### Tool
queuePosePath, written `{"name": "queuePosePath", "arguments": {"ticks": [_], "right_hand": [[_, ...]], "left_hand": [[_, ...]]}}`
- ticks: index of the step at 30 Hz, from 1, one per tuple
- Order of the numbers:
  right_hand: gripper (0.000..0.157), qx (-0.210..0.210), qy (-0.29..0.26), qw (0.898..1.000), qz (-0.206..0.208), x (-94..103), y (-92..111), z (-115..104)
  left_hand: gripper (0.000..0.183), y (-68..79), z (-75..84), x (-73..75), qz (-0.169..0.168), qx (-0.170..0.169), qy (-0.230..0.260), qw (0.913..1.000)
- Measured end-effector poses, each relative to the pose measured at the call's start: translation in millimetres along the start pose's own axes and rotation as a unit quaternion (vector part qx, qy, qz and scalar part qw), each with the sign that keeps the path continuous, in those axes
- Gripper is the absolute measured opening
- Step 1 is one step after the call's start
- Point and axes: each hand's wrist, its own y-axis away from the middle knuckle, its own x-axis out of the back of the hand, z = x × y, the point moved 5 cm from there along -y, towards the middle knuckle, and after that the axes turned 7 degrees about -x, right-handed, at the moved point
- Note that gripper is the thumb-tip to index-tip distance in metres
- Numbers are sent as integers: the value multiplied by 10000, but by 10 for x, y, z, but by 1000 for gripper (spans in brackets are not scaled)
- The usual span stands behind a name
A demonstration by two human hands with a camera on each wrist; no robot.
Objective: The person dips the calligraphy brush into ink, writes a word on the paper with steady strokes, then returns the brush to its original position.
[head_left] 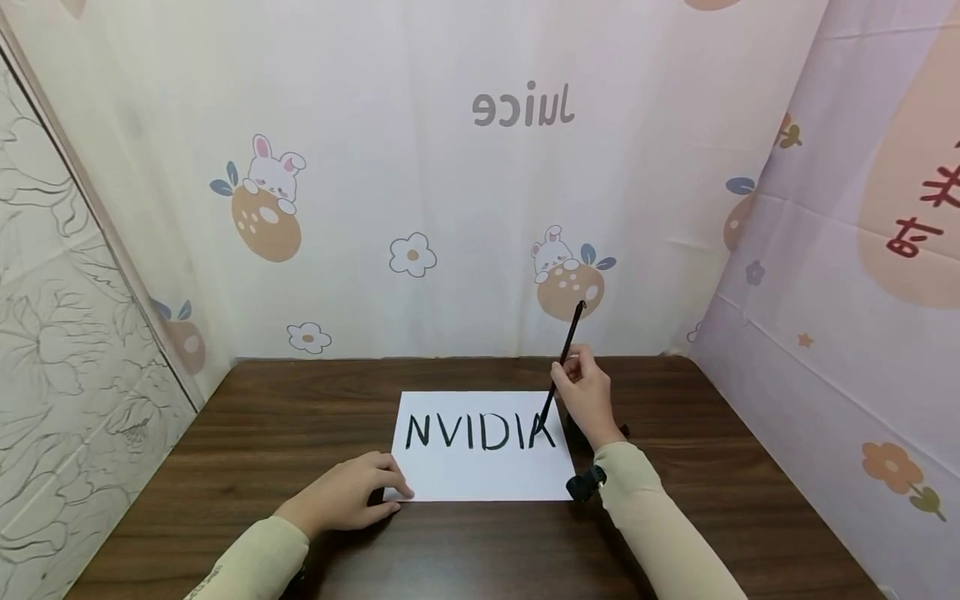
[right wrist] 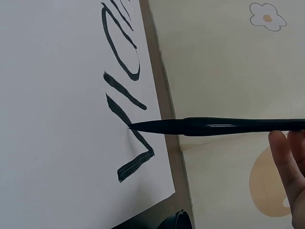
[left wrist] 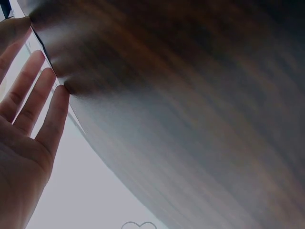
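Note:
My right hand (head_left: 587, 393) pinches a dark calligraphy brush (head_left: 567, 346), its handle leaning up and slightly right. In the right wrist view the brush (right wrist: 224, 126) has its pointed tip on one slanting stroke of the last letter. White paper (head_left: 480, 479) lies flat on the table, with "NVIDIA" in black ink (head_left: 492, 432) across its upper half; no crossbar shows on the last A. At the paper's lower left corner rests my left hand (head_left: 356, 492), fingers extended and loosely bent. The left wrist view shows that hand's fingers (left wrist: 57, 112) spread, with fingertips down on the surface.
A black round-edged object (right wrist: 176, 222) sits beside the paper's right edge, mostly hidden behind my right hand in the head view. The dark wooden table (head_left: 285, 417) ends at a patterned curtain (head_left: 360, 167); more printed cloth (head_left: 840, 275) hangs on the right.

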Motion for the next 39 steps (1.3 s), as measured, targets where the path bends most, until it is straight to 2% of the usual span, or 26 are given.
{"name": "queuePosePath", "arguments": {"ticks": [14, 39], "right_hand": [[16, 151, 186, 9996, -139, -19, 25, 25], [16, 364, 833, 9959, 2, 15, 12, -28]], "left_hand": [[15, 5, 8, -2, -31, 57, 31, 10000], [15, -3, 7, -12, -13, 53, -12, 10000]]}}
